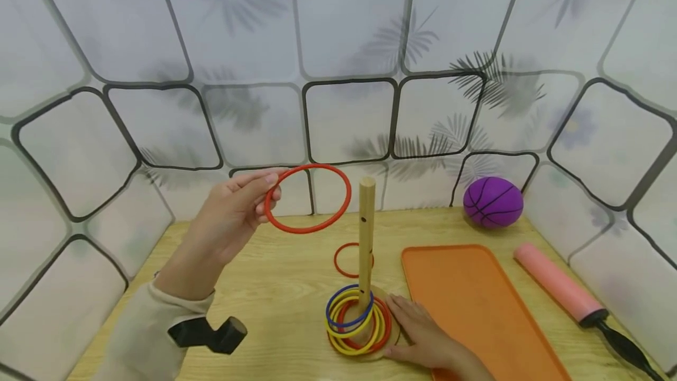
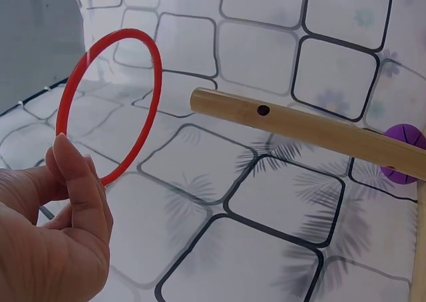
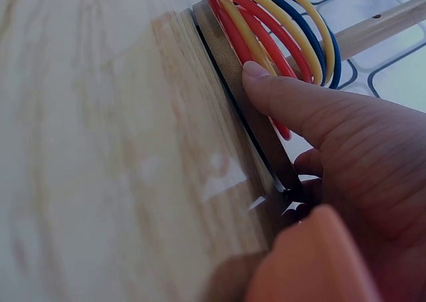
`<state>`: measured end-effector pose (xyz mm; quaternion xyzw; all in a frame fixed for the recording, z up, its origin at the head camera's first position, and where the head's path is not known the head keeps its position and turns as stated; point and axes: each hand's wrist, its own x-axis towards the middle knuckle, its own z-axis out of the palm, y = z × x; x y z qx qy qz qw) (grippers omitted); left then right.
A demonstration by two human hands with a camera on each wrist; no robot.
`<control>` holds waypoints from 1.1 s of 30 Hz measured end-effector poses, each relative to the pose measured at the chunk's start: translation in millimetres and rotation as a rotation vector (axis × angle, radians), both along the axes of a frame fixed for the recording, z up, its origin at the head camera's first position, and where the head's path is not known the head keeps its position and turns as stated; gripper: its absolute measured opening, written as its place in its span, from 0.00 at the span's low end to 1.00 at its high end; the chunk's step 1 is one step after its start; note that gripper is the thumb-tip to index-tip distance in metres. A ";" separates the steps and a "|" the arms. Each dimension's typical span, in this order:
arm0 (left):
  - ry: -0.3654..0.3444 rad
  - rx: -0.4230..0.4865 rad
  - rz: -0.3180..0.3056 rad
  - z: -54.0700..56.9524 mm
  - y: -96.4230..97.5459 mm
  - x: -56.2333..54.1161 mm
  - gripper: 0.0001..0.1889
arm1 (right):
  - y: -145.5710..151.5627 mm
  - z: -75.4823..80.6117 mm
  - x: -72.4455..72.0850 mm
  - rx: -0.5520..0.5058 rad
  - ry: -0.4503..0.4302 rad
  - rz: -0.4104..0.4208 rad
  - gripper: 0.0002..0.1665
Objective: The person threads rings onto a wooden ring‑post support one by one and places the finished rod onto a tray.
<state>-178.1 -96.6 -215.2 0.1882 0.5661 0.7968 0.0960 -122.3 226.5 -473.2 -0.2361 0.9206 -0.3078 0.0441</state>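
Note:
A red ring point(image 1: 346, 199) is pinched at its left edge between the thumb and fingers of my left hand point(image 1: 238, 204). It is held up to the left of the upright wooden peg point(image 1: 367, 234), around the height of its top and apart from it. Around the foot of the peg lies a loose pile of red, yellow and blue rings point(image 3: 303, 39). My right hand point(image 1: 423, 337) grips the right edge of the peg's round wooden base point(image 3: 229, 69), its thumb on the rim near the rings. Behind the peg another red ring point(image 1: 335, 262) lies flat on the table.
An orange tray point(image 1: 449, 287) lies right of the peg, partly under my right forearm. Farther right is a pink pump point(image 1: 560, 284) with a black handle. A purple ball point(image 1: 493, 201) sits at the back right. Patterned panels point(image 1: 349, 122) enclose the wooden table point(image 1: 264, 310).

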 end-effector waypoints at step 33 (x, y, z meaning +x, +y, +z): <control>-0.149 -0.058 -0.076 -38.6 71.1 -6.4 0.18 | 0.9 -2.3 -1.1 0.022 0.012 0.004 0.55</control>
